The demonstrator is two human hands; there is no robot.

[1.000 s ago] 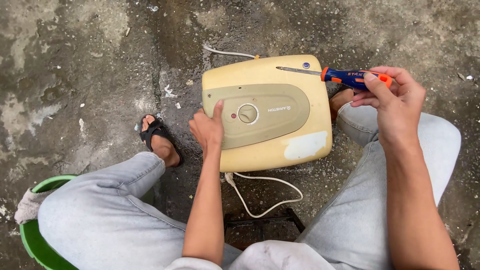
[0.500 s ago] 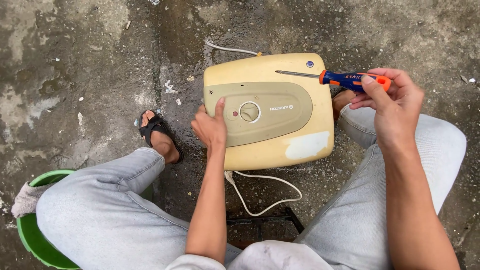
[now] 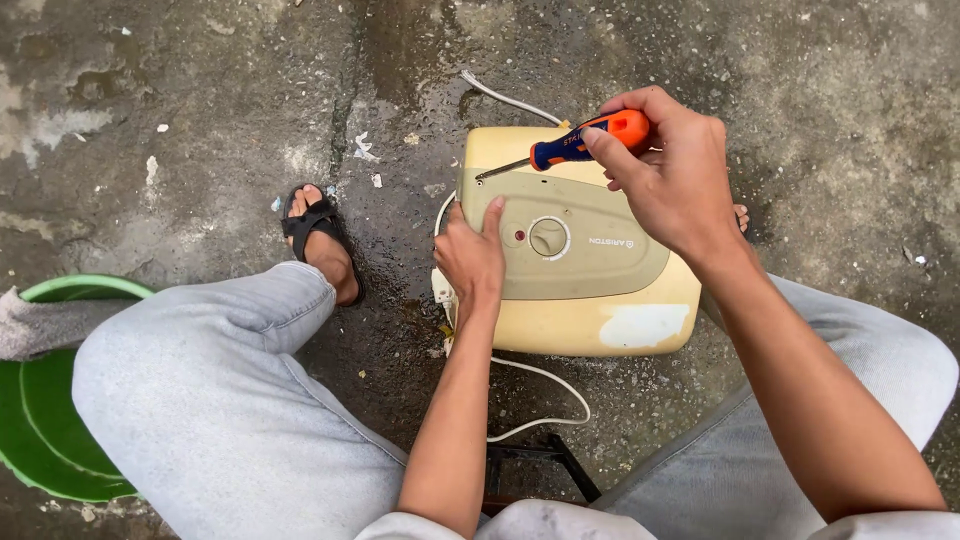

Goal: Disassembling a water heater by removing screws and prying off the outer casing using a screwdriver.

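Right hand [image 3: 672,180] grips a screwdriver [image 3: 570,147] — shaft pointing left toward the yellowed water heater [image 3: 590,320]'s top-left corner — as the left hand [image 3: 472,262] braces its edge, fingers pressed flat.

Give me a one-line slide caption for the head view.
Left hand steadies a cream rectangular water heater; right hand holds an orange-and-blue-handled screwdriver at its top-left corner.

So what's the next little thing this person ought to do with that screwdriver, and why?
Probably press the tip squarely into the spot at the panel's top left corner and start turning. The right hand holds the orange and blue screwdriver with its tip at that corner of the yellowed water heater, while the left hand braces the heater's left edge.
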